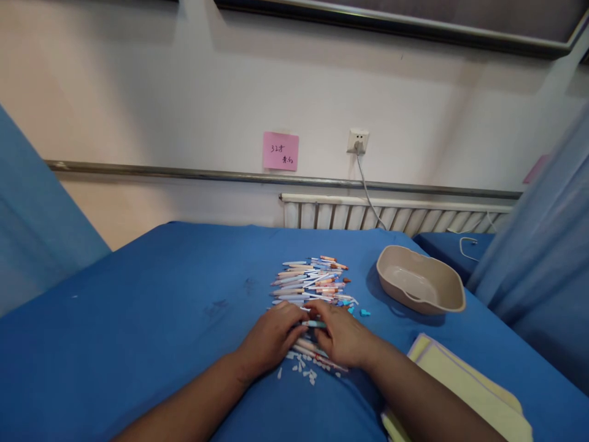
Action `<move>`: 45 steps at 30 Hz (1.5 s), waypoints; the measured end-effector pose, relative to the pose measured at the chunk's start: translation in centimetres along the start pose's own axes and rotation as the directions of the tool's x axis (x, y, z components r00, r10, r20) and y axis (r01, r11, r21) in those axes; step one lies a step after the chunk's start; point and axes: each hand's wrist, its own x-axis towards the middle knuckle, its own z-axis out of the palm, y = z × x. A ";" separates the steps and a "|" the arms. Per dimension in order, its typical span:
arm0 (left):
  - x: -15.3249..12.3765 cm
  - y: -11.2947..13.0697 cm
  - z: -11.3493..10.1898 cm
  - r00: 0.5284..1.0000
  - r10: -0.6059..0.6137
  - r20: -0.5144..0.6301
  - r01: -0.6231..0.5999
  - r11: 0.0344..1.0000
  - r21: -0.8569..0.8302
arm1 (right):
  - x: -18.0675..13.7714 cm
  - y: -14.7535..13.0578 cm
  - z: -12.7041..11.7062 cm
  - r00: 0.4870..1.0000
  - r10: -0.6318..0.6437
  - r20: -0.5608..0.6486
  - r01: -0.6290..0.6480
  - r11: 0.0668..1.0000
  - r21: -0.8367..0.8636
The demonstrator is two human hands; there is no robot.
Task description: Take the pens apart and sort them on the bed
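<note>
Two hands meet at the near edge of a pile of pens on the blue-covered table. Left hand, fingers curled, and right hand, likewise curled, together pinch one light-blue pen between their fingertips, apparently steadying each end. Small white caps lie scattered beneath the wrists. Further right an empty beige basin stands within reach, and a folded yellow cloth rests near the right forearm.

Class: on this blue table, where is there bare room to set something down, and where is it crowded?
Bare: the blue table left of the pen pile. Crowded: around both hands, over pens and small caps; right side holds the beige basin and yellow cloth.
</note>
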 end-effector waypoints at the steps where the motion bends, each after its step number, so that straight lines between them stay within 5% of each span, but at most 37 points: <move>1: 0.0 -0.1 -0.1 1.000 -0.013 -0.010 0.013 1.000 0.007 | 0.0 0.1 -0.3 1.000 0.023 -0.001 -0.023 0.999 -0.029; 10: 0.0 -1.2 -0.8 0.994 -0.104 -0.038 0.105 0.994 0.029 | 0.1 2.4 -2.0 0.967 0.247 -0.056 -0.253 0.943 -0.217; 14: 0.0 -1.1 -0.7 0.997 -0.067 -0.023 0.068 0.997 0.033 | 0.6 3.1 -1.0 0.969 0.244 -0.030 -0.232 0.947 0.224; 18: 0.1 -1.0 -0.6 0.999 -0.048 -0.025 0.049 0.998 0.038 | 1.5 3.3 0.2 0.947 0.309 0.094 -0.275 0.620 0.735; 21: 0.1 -0.9 -0.6 0.999 -0.046 -0.005 0.047 0.998 0.040 | 1.9 3.1 0.6 0.941 0.327 0.092 -0.239 0.446 0.862; 25: 0.1 -0.6 -0.4 0.999 -0.036 -0.018 0.036 0.999 0.020 | 2.0 2.7 0.7 0.944 0.323 0.063 -0.186 0.367 0.911; 29: 0.1 -0.5 -0.6 0.999 -0.033 -0.020 0.033 0.999 0.000 | 1.9 2.6 1.2 0.957 0.291 0.002 -0.139 0.448 0.883; 36: -0.3 0.1 -1.7 0.994 0.051 0.098 -0.048 0.998 -0.039 | 1.5 3.4 1.3 0.928 0.298 -0.223 -0.108 0.788 0.606; 40: -0.4 0.5 -1.9 0.973 0.124 0.194 -0.120 0.992 -0.031 | 1.4 3.5 0.8 0.930 0.289 -0.226 -0.109 0.806 0.582; 45: -0.3 0.5 -1.6 0.975 0.114 0.192 -0.112 0.993 -0.024 | 1.0 3.0 0.6 0.975 0.204 -0.087 -0.125 0.828 0.547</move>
